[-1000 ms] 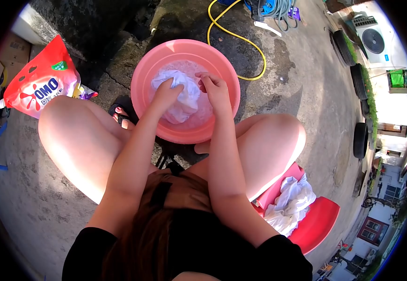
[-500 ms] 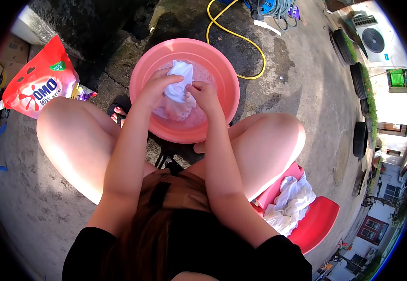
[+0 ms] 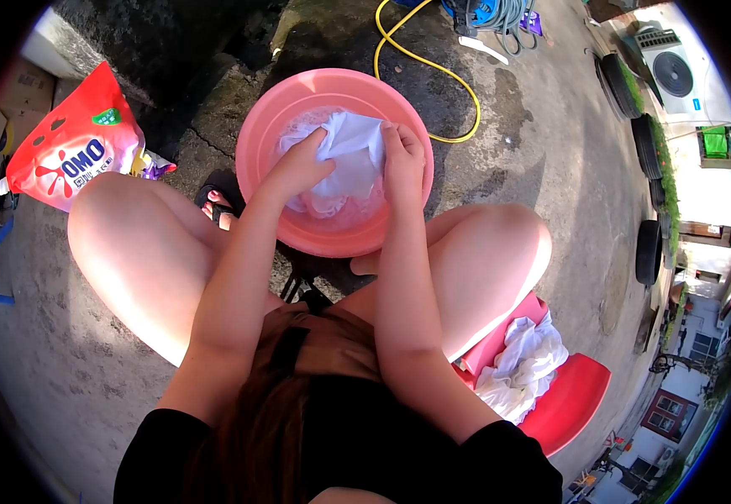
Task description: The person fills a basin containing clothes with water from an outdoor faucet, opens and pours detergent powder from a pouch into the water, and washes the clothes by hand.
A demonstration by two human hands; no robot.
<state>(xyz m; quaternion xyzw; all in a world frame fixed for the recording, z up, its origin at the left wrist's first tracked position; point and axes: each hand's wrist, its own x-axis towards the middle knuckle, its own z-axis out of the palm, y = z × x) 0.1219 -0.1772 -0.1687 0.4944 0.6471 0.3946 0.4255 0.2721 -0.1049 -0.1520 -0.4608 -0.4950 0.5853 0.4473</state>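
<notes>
A wet white garment is stretched between my two hands over a pink basin. My left hand grips its left part, thumb on top of the cloth. At the garment's upper right corner, the fingers of my right hand are pinched on the edge. The lower part of the cloth hangs down into sudsy water. Which kind of garment it is, I cannot tell.
A red OMO detergent bag stands on the concrete at the left. Behind the basin runs a yellow hose. More white cloth lies on a red plastic stool or chair by my right knee. Tyres line the right side.
My right hand has moved right and slightly up, pulling the bunched garment out wide. My left hand has shifted slightly right and down, still holding it.
</notes>
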